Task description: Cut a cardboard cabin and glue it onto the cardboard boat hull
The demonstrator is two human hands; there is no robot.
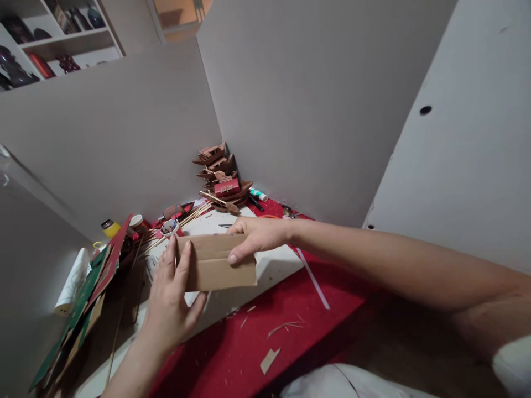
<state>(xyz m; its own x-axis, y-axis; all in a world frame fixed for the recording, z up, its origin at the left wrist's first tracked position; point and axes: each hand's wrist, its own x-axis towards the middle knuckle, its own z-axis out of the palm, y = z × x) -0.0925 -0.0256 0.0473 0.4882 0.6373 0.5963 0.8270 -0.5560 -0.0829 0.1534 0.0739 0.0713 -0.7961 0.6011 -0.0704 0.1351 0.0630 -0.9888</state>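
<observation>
A brown cardboard piece point(215, 268) with creases along its length is held up over the white board point(224, 303) on the red-covered table. My left hand point(172, 293) grips its left end, fingers on the face and the thumb at the lower edge. At the upper right, my right hand point(255, 237) pinches the cardboard, its thumb flat on the face and the other fingers hidden behind. Just behind the cardboard stands a white and red cup point(171, 226) with thin things in it.
Stacked brown model boats point(226, 177) stand in the corner by the grey partitions. Green and red cardboard sheets point(89, 298), a paper roll point(71, 284) and a yellow bottle point(110, 228) are at the left. Scraps point(269, 360) and a pale strip point(313, 278) lie on the red cloth point(240, 354).
</observation>
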